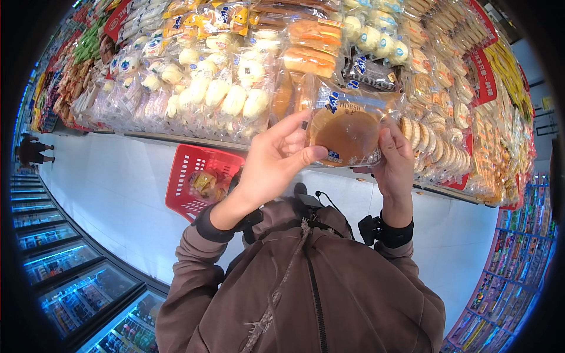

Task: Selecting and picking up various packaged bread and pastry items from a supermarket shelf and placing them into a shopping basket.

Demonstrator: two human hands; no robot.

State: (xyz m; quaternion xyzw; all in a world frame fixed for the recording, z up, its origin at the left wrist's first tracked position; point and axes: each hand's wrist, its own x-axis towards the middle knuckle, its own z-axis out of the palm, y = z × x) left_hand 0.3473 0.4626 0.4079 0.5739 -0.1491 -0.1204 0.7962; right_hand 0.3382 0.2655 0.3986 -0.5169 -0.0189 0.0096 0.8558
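Observation:
A clear plastic pack with a round brown-topped cake or pastry [344,134] is held up in front of me, between both hands. My left hand [280,154] grips its left side, thumb across the front near the lower edge. At the right side my right hand [394,154] pinches the wrapper, the thumb in front and the other fingers partly hidden behind. Just beyond the pack lie wrapped long buns [309,61] and a dark wrapped pack [371,73] on the sloping display.
Wrapped pale rolls [234,99] and round biscuit-like pastries [435,143] flank the pack. Below my left forearm is a red shopping basket [180,178] with wrapped food [205,183] inside. Glass-door coolers [92,295] line the left; stocked shelves [507,264] stand right. A person [33,150] is far left.

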